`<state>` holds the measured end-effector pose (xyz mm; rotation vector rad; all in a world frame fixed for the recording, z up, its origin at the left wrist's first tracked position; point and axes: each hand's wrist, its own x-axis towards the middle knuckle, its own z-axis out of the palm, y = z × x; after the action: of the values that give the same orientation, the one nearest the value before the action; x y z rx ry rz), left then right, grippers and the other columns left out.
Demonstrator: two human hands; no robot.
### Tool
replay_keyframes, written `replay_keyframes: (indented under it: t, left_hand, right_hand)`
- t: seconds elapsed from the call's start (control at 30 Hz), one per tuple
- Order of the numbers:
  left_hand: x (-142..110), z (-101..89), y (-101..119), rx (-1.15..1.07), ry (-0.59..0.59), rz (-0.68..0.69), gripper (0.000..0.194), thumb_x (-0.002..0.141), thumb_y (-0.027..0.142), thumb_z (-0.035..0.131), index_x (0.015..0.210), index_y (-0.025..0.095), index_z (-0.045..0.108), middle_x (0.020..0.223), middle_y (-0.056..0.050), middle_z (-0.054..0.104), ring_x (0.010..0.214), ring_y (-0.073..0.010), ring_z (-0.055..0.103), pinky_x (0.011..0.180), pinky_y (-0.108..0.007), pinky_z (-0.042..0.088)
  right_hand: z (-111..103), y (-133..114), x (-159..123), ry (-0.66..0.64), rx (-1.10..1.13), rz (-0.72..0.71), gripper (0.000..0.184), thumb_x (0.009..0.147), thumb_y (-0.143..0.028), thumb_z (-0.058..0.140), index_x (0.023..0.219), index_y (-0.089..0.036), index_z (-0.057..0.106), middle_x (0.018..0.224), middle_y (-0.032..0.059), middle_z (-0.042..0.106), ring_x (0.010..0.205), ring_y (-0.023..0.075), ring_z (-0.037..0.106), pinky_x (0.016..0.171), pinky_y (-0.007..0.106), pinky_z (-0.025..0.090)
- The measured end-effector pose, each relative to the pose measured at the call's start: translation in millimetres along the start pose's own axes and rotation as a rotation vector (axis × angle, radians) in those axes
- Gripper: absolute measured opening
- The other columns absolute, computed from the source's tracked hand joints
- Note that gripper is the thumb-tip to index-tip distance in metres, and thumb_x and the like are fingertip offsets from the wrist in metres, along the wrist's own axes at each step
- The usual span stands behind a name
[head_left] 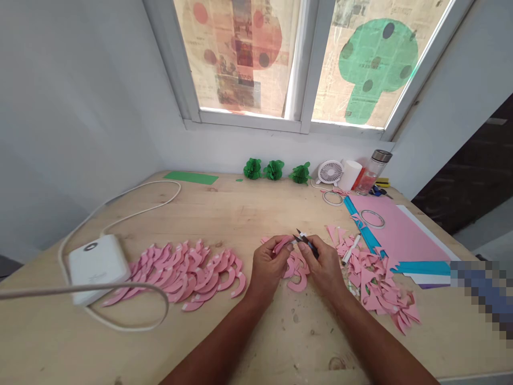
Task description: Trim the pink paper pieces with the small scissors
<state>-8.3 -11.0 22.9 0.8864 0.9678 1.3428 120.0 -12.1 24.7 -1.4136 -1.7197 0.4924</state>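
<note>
My left hand [267,266] pinches a curved pink paper piece [282,243] between thumb and fingers. My right hand [324,266] grips black tweezers [305,241] whose two pointed tips stand slightly apart beside that paper. A small white bit shows at the paper's end near the tips; its exact nature is too small to tell. Under and between my hands lie several more pink paper arcs [297,278]. To the left spreads a large overlapping heap of pink paper arcs [192,275], many with white ends.
Pink scraps [371,283] and a white pen-like stick [351,249] lie right. Beyond are pink sheets [412,230], blue strips [371,235] and tape rolls [372,218]. A white power bank [98,264] trails a cable. Green paper balls [274,170], a fan [330,171] and a bottle [372,174] stand behind.
</note>
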Motion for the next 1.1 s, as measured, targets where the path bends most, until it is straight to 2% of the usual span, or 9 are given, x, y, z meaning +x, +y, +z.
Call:
replay_keyframes:
  t: [0.4,1.1]
  left_hand:
    - [-0.4,0.3,1.1,0.004,-0.008,0.011,0.025,0.067,0.030,0.067,0.085,0.013,0.064,0.048,0.008,0.038,0.034,-0.0010,0.028,0.034,-0.016,0.021]
    - [0.8,0.5,1.1,-0.017,0.022,-0.002,0.025,0.062,0.028,0.070,0.081,0.013,0.064,0.045,0.009,0.037,0.032,-0.0008,0.026,0.034,-0.015,0.022]
  right_hand:
    - [-0.6,-1.9,-1.0,-0.013,0.041,-0.012,0.034,0.085,-0.043,0.042,0.085,-0.016,0.061,0.060,-0.0018,0.052,0.054,0.0112,0.045,0.051,0.021,0.032]
    - [1.2,-1.2,-0.8,-0.023,0.032,-0.030,0.034,0.084,-0.044,0.042,0.083,-0.016,0.061,0.058,-0.0024,0.050,0.053,0.0108,0.044,0.050,0.021,0.031]
